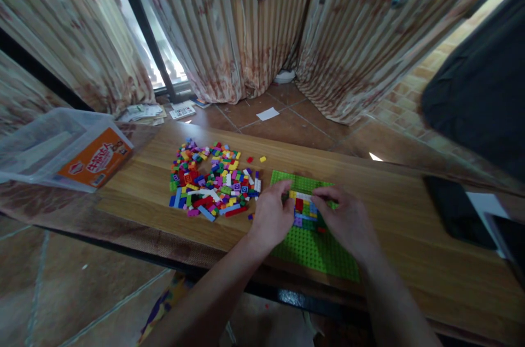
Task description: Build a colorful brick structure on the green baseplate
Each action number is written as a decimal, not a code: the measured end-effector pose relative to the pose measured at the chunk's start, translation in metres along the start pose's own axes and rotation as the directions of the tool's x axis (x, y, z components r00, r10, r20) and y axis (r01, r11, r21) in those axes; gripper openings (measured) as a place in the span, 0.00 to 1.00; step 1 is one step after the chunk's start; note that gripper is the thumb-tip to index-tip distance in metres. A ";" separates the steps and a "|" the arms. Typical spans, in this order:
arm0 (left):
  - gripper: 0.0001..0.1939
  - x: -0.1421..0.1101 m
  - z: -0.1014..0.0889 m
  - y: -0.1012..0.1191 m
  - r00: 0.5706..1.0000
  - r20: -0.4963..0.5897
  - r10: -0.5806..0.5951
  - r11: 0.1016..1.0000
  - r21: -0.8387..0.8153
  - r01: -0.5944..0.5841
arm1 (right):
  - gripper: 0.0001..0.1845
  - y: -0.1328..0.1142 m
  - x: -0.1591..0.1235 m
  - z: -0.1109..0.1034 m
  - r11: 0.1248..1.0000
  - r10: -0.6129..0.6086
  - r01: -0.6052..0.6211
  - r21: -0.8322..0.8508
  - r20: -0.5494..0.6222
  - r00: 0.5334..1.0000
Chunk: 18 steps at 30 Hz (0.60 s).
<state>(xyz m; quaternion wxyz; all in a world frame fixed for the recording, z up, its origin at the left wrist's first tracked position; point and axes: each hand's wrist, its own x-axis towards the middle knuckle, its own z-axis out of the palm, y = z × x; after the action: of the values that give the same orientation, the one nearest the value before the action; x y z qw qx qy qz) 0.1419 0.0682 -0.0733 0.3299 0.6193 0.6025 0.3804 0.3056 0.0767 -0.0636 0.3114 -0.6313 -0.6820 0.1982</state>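
A build of coloured bricks (299, 206), with yellow, white, red, blue and purple pieces, stands on a green baseplate (315, 251). My left hand (271, 213) is at the build's left side, its thumb and forefinger curved and apart, with no piece visible between them. From the other side, my right hand (348, 218) reaches in, thumb and forefinger pinched at the right end of a white brick (302, 196) along the build's far edge. Its palm hides part of the baseplate. A red brick (321, 230) shows under the right hand.
Left of the baseplate spreads a pile of loose bricks (225, 191). Two stray bricks, one red (250, 160) and one yellow (263, 159), lie behind it. A clear plastic box (53, 144) sits at the wooden table's (394, 215) left end; a dark flat device (457, 210) lies at the right.
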 end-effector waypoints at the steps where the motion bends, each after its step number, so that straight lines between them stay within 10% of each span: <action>1: 0.20 0.001 0.000 0.000 1.000 -0.004 -0.005 1.000 0.018 0.006 | 0.11 -0.001 0.000 0.002 1.000 0.028 -0.028 -0.001 0.010 1.000; 18: 0.20 0.007 0.005 0.000 0.999 0.010 -0.035 0.994 0.107 0.033 | 0.05 -0.008 0.001 0.017 0.997 0.041 -0.040 -0.060 0.011 0.999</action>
<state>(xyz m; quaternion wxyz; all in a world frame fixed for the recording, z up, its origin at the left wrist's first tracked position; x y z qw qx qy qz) 0.1466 0.0753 -0.0752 0.3062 0.6279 0.6304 0.3383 0.2883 0.0791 -0.0711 0.2840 -0.6529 -0.6766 0.1878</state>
